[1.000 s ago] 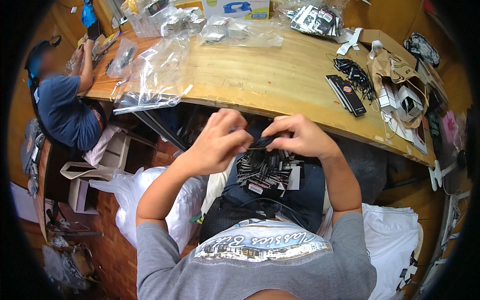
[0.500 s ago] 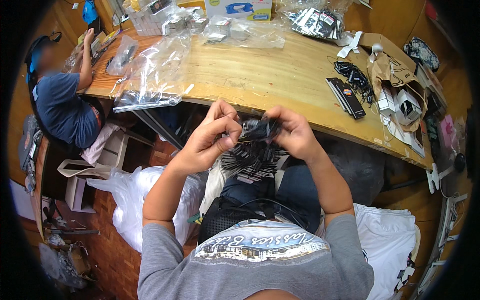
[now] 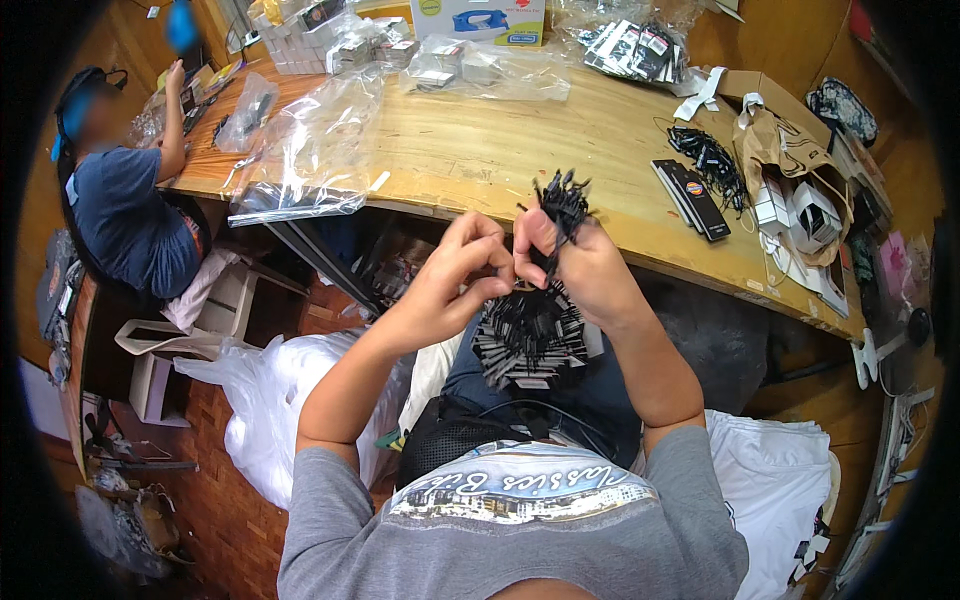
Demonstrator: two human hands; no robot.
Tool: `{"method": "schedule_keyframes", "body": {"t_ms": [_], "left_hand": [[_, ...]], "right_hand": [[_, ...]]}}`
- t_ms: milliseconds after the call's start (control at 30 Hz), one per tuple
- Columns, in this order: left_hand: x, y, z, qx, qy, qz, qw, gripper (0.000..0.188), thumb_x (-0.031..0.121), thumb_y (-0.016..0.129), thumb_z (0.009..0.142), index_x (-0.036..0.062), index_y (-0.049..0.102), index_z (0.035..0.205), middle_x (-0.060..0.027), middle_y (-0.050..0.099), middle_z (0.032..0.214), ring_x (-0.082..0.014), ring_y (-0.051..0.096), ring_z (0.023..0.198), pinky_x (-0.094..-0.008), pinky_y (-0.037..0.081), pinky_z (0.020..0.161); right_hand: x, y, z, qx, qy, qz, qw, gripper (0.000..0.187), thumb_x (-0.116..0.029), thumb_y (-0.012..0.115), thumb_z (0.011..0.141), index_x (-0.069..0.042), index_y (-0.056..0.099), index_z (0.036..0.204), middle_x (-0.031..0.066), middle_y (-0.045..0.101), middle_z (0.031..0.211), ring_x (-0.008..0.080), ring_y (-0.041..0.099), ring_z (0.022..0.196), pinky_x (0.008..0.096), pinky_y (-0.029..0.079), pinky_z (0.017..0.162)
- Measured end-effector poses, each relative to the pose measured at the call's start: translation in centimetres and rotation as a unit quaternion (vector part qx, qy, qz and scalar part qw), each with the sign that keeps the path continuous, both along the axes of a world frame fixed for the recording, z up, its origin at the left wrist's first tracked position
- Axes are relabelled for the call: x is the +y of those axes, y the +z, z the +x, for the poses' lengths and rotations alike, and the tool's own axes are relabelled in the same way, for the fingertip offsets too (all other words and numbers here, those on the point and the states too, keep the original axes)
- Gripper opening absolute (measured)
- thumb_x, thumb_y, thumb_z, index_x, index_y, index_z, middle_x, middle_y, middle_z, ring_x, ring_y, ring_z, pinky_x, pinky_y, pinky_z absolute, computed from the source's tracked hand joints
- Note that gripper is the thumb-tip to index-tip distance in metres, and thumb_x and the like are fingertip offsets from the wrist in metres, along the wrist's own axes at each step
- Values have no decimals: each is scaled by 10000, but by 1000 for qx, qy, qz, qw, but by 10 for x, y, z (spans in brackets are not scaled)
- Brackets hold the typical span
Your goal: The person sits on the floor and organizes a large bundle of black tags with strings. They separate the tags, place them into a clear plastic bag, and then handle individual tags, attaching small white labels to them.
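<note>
A thick bunch of black tag strings (image 3: 566, 203) sticks up out of my right hand (image 3: 588, 268), whose fingers are closed around it. Below that hand fans a cluster of narrow black hang tags (image 3: 530, 345), hanging over my lap. My left hand (image 3: 462, 278) is just to the left, fingers curled with the thumb and fingertips pinched together beside the bunch. Whatever may be in that pinch is too small to make out. A thin tan strand shows near the strings between the hands.
The wooden table (image 3: 470, 150) carries a clear plastic bag (image 3: 310, 150), black tags (image 3: 692, 195), a heap of black strings (image 3: 708, 160) and a brown paper bag (image 3: 790, 150). A co-worker (image 3: 130, 210) sits at the left. White plastic bags (image 3: 270, 410) and white cloth (image 3: 775, 490) flank me.
My right hand has turned upright, so the string ends now point up above it. The tag cluster hangs lower and shows more fully. My left hand has shifted slightly right and down.
</note>
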State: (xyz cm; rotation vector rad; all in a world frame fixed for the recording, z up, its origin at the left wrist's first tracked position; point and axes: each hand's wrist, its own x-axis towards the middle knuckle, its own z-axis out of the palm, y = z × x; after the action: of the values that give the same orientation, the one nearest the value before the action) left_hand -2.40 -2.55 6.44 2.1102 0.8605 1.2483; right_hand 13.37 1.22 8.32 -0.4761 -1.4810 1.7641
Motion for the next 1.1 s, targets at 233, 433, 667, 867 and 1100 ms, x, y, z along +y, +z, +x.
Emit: {"method": "schedule_keyframes", "body": {"t_ms": [233, 433, 667, 867, 1100], "left_hand": [[15, -17, 19, -55, 81, -21, 995, 200, 29, 644, 607, 0, 510, 753, -21, 473, 723, -101, 427, 643, -220, 363, 550], [23, 0, 17, -151, 63, -86, 983, 159, 13, 629, 611, -30, 489, 673, -22, 435, 666, -77, 398, 569, -191, 333, 516], [34, 41, 13, -47, 146, 132, 979, 159, 59, 658, 534, 18, 565, 656, -64, 448, 803, -203, 409, 741, -293, 354, 652], [36, 69, 26, 1, 124, 182, 975, 134, 46, 647, 545, 31, 604, 670, -51, 440, 801, -200, 404, 771, -292, 357, 682], [34, 68, 16, -5, 59, 103, 993, 207, 89, 675, 617, 16, 596, 793, -50, 452, 827, -160, 440, 823, -272, 346, 756]], "right_hand": [[13, 18, 4, -142, -45, 298, 943, 80, -24, 454, 712, 11, 520, 740, 62, 523, 650, 104, 484, 565, 253, 399, 535], [31, 28, 7, -59, 47, 197, 978, 184, -30, 520, 747, -3, 473, 923, 13, 514, 839, 85, 479, 784, 235, 402, 722], [32, 32, 27, -140, 78, 116, 980, 247, 0, 482, 761, 13, 474, 1008, 43, 544, 883, 103, 521, 786, 216, 430, 708], [25, 11, 30, 23, -32, 93, 995, 187, -54, 507, 787, 11, 484, 961, 38, 532, 853, 99, 518, 748, 238, 446, 713], [21, 19, 26, 8, -29, 64, 998, 136, -23, 501, 777, 18, 491, 906, 25, 530, 810, 89, 505, 725, 208, 433, 663]]}}
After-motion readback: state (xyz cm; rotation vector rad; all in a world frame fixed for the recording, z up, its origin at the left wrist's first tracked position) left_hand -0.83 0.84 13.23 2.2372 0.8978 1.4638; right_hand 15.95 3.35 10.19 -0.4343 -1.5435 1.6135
